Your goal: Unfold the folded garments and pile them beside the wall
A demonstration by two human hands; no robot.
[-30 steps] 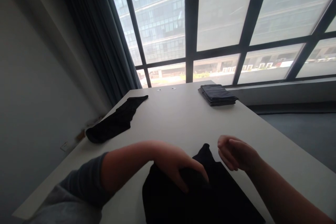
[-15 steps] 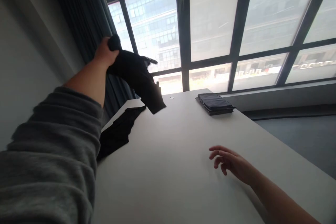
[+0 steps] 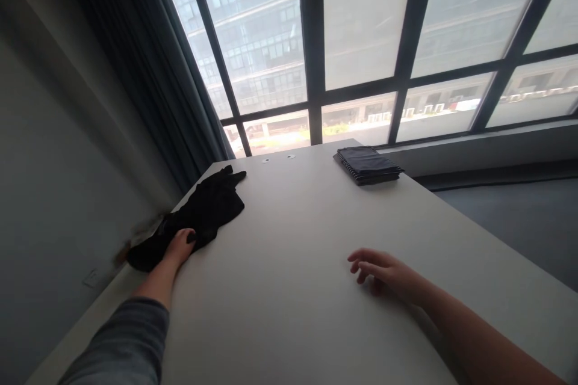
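My left hand (image 3: 179,246) is down at the left edge of the white table (image 3: 280,289), its fingers closed on a bunch of black cloth (image 3: 208,201). The cloth looks like a garment and lies crumpled along that edge; its exact kind I cannot make out. Another black piece lay there earlier, and the two cannot be told apart now. Over the right part of the table is my right hand (image 3: 379,271), fingers loosely bent and apart, holding nothing.
A folded stack of dark grey cloth with striped edges (image 3: 368,165) sits at the far right of the table. Beyond the far edge are large windows (image 3: 361,24), with a dark curtain (image 3: 149,60) at the left. Two small white round pieces (image 3: 291,156) lie near the far edge.
My left hand has come down from the air with the black garment, which now lies on the left edge over the black piece there. My right hand has shifted slightly left.
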